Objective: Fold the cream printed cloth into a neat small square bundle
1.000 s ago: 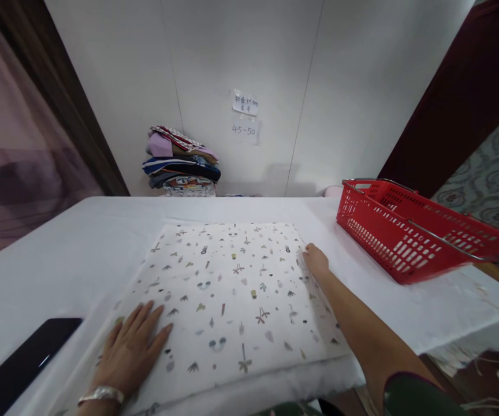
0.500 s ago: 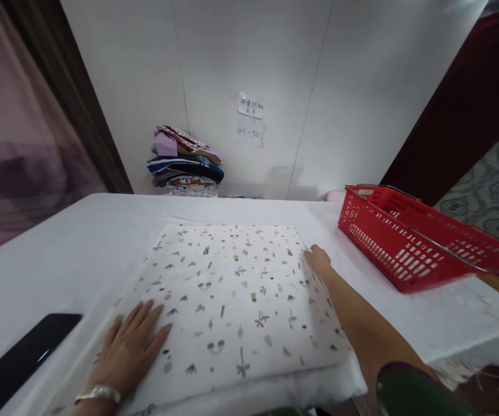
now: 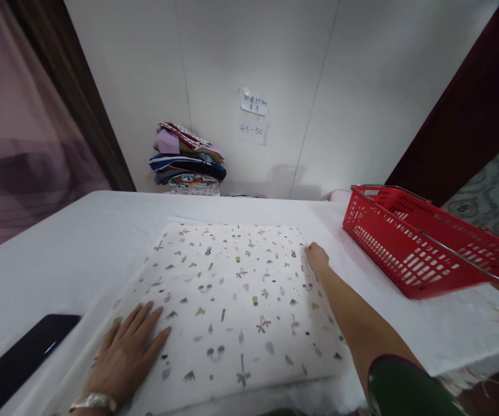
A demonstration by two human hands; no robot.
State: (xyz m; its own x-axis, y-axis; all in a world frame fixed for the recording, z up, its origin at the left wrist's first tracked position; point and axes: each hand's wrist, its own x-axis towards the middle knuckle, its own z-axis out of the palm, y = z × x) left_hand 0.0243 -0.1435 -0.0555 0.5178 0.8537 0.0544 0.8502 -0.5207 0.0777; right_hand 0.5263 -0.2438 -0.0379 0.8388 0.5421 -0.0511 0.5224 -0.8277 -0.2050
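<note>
A white cloth with small printed shapes [image 3: 232, 300] lies folded flat on the white-covered table [image 3: 115, 222]. My left hand [image 3: 126, 349] rests flat on the cloth's left front part, fingers spread, with a silver bracelet at the wrist. At the cloth's far right edge, my right hand [image 3: 317, 256] has its fingers closed on the fabric.
A red basket [image 3: 405, 254] with metal handles stands on the right. A black phone [image 3: 24, 361] lies at the left front. Folded clothes [image 3: 189, 162] are piled by the wall, left of a paper sign [image 3: 253, 103]. Curtains hang at the left.
The view has shifted slightly, so the basket appears a little further right. Both hands keep nearly the same places on the cloth.
</note>
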